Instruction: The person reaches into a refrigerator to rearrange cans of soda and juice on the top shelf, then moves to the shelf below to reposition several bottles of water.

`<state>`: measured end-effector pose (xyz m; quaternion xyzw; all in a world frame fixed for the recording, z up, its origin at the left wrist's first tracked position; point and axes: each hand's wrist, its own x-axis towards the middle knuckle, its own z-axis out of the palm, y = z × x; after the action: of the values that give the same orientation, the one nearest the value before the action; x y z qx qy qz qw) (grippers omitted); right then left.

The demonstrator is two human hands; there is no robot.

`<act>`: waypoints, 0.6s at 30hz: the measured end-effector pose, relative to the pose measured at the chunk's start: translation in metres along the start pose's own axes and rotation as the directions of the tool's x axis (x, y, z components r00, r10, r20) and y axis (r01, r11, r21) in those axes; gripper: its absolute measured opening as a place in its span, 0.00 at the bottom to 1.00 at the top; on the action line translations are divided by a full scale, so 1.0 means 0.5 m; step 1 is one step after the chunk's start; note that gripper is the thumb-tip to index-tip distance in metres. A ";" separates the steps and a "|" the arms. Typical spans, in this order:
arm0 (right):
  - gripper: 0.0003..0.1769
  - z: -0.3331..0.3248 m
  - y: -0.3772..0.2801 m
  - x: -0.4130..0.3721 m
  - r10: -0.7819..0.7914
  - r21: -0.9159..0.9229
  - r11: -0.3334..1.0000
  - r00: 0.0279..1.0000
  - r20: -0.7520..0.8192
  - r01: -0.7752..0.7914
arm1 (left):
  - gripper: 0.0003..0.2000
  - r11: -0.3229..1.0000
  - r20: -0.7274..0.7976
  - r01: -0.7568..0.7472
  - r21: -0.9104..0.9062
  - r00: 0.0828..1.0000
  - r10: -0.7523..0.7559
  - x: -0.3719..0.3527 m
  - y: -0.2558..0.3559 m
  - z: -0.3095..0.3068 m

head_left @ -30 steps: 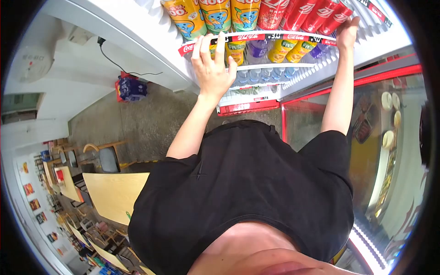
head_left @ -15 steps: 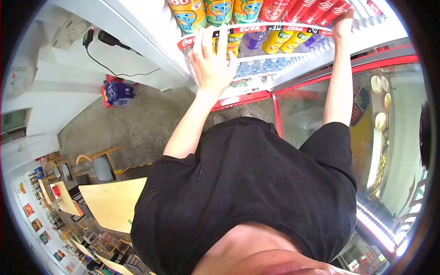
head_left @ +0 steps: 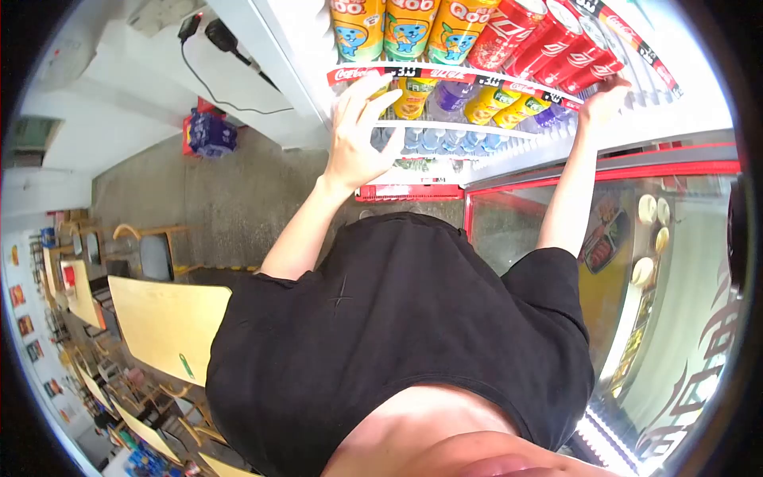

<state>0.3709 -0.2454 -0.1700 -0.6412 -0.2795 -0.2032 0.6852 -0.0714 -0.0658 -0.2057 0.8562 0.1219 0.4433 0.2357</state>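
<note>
My left hand [head_left: 358, 139] is raised at the left side of an opened drinks cooler, its fingers spread and holding nothing. Its fingertips are at the red price strip [head_left: 433, 73] along the shelf front, below orange Qoo bottles [head_left: 409, 33]. My right hand [head_left: 606, 103] reaches to the right end of the same shelf. Its fingers stretch out beside the base of the nearest red Coca-Cola can [head_left: 590, 73] and seem to touch it; part of the fingers is hard to make out. More red cans [head_left: 552, 44] stand in a row to the left of that one.
Lower shelves hold yellow-labelled bottles [head_left: 489, 103], purple drinks [head_left: 453, 95] and clear water bottles [head_left: 453, 141]. The cooler's red-framed glass door [head_left: 509, 219] stands open at right. Behind me at left are wooden tables [head_left: 167, 322], chairs [head_left: 155, 250] and a purple pack [head_left: 211, 133] on the floor.
The view has shifted, so the shelf and cans appear lower. My left hand has drawn slightly back from the strip; my right hand stays at the cans by the shelf's right end.
</note>
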 end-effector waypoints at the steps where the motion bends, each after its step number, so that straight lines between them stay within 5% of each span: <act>1: 0.35 0.007 -0.036 -0.012 -0.063 -0.079 0.995 0.998 -0.003 0.063 | 0.28 0.999 -0.009 -0.009 -0.041 1.000 0.008 -0.005 -0.008 -0.001; 2: 0.32 0.019 -0.067 -0.027 -0.047 0.036 0.998 0.998 -0.049 0.049 | 0.26 0.999 -0.001 -0.009 -0.032 1.000 0.009 -0.013 -0.001 -0.007; 7: 0.13 0.022 -0.152 -0.110 -0.138 -0.079 0.990 0.917 -0.374 0.117 | 0.26 0.984 0.070 0.176 -0.034 0.982 -0.173 -0.095 -0.006 0.018; 9: 0.06 0.026 -0.194 -0.196 -0.308 -0.124 0.951 0.911 -0.273 0.284 | 0.26 0.978 0.079 0.206 -0.014 0.976 -0.204 -0.111 -0.008 0.025; 12: 0.07 0.036 -0.193 -0.327 -0.191 0.005 0.981 0.976 0.103 0.192 | 0.28 0.977 0.098 0.214 0.008 0.972 -0.214 -0.113 -0.013 0.032; 15: 0.09 0.052 -0.179 -0.406 -0.069 0.058 0.997 0.916 0.395 0.050 | 0.31 0.983 0.068 0.156 0.100 0.984 -0.163 -0.091 -0.009 0.047; 18: 0.15 0.075 -0.197 -0.431 -0.198 0.024 0.976 0.826 0.527 0.218 | 0.38 0.975 0.058 0.165 0.150 0.983 -0.175 -0.078 -0.012 0.069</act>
<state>0.1398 -0.2347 -0.2324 -0.6505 -0.5206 -0.0981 0.5442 -0.0659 -0.0870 -0.2534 0.8726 0.2180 0.3809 0.2145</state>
